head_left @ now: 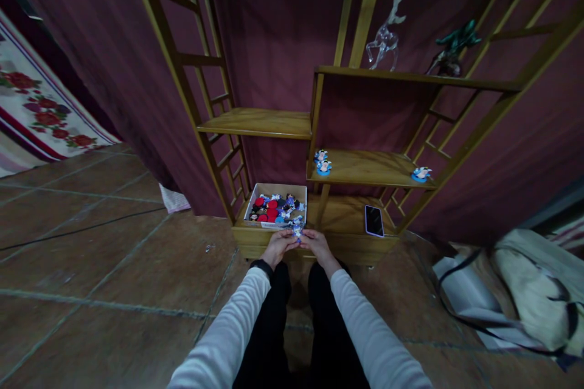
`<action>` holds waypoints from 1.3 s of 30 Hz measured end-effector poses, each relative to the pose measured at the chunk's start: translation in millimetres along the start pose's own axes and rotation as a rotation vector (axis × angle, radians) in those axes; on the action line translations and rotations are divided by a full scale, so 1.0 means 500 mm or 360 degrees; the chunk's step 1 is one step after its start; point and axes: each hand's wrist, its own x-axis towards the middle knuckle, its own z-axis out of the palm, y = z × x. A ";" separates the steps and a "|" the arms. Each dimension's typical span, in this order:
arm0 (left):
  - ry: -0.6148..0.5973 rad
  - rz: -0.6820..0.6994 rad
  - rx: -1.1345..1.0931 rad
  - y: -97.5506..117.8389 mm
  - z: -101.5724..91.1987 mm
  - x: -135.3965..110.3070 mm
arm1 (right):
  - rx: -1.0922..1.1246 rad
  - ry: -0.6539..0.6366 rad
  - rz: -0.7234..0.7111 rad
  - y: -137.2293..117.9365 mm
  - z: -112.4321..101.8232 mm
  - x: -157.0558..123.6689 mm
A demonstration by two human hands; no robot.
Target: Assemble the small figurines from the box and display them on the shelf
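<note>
Between both hands, just in front of the box, is a small blue-and-white figurine [297, 232]. My left hand [279, 245] pinches it from the left, a dark band on that wrist. From the other side my right hand [316, 243] closes its fingertips on the same figurine. Right behind the hands stands an open cardboard box [253, 214] with several small figurines and red round pieces inside. Two blue-based figurines [323, 167] stand at the left end of the middle shelf [365, 164], and another figurine [421, 174] is at its right end.
A phone [374, 220] lies on the bottom shelf. On the upper right shelf stand a clear deer ornament [385, 42] and a dark green ornament [451, 51]. Bags [524, 292] rest on the floor at right. A black cable [82, 229] crosses the tiles at left.
</note>
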 end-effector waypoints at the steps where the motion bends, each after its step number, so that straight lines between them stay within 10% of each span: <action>1: 0.0000 0.0008 -0.0020 0.000 0.002 -0.001 | 0.0018 0.0013 -0.0004 0.000 0.001 -0.002; 39: -0.0237 0.0195 0.0023 0.009 -0.001 -0.028 | 0.0109 -0.0153 -0.0226 -0.020 0.002 -0.038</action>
